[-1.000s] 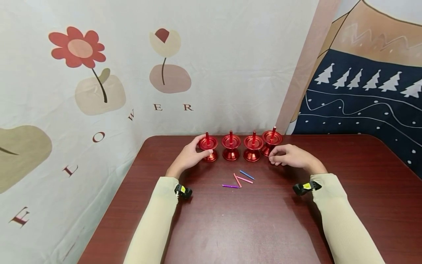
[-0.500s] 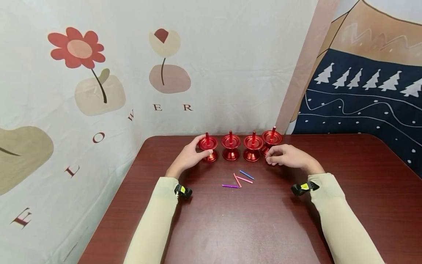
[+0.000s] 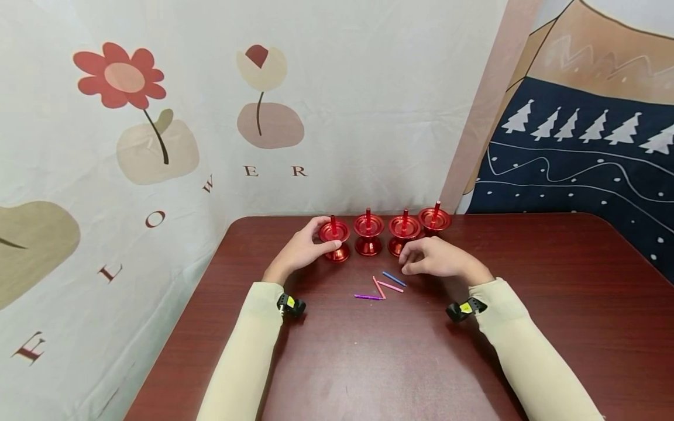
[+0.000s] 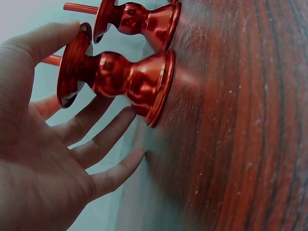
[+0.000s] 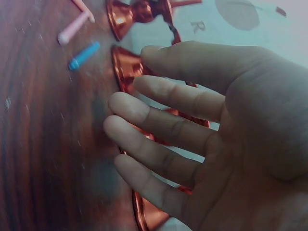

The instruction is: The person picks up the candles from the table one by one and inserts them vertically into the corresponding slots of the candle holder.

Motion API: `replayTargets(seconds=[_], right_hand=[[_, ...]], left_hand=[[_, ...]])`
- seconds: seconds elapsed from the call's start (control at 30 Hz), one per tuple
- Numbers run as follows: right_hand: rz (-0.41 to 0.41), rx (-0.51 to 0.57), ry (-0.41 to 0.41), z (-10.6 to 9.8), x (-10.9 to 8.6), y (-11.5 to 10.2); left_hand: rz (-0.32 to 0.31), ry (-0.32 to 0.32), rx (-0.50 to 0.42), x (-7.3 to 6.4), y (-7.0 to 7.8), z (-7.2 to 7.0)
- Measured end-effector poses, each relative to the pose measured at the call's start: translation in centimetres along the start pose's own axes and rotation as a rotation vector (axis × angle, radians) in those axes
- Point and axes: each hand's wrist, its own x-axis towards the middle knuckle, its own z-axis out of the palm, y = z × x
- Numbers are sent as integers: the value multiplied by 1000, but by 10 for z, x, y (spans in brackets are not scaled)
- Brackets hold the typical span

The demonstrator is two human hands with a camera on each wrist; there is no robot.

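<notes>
My left hand (image 3: 300,252) grips the leftmost red metal candle holder (image 4: 144,77), thumb on the rim of its dish and fingers behind it. A short red peg rises from the dish. My right hand (image 3: 442,257) hovers with loosely bent fingers and nothing in them, in front of the third holder (image 3: 405,226) and the far-right holder (image 3: 434,218). It hides part of both bases. Just left of its fingertips lie slim candles: a blue candle (image 3: 394,279), a pink candle (image 3: 391,287), an orange candle (image 3: 378,286) and a purple candle (image 3: 368,297).
A second red holder (image 3: 368,231) stands between the leftmost and third ones. All are near the back edge of the dark wooden table (image 3: 400,362). Behind hangs a pale cloth (image 3: 368,117) with flower prints, and a navy cloth (image 3: 579,169) at the right.
My right hand has moved left and toward me, from beside the far-right holder to near the blue candle. The leftmost holder has shifted slightly toward me with my left hand.
</notes>
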Motion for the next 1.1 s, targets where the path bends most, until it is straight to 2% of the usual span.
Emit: replayTargets(seconds=[0.2,0.43,0.77,0.97,1.07,1.1], right_hand=[[-15,23,-39,13,5,-9],[-15,-104,-1,22,9,-13],[21,-173,20,26,11,-16],[73,-209,4,26,11,-20],[60,-214,10,25,10,-20],[17,-212,26,25,10,-13]], left_hand=[[-5,-55,-71,-1,2,0],[17,-115,-89,-3,6,1],[24,-151,-110,-1,9,4],[24,-156,-98,-2,12,6],[23,-159,-94,-2,12,7],[24,-160,-94,-2,12,7]])
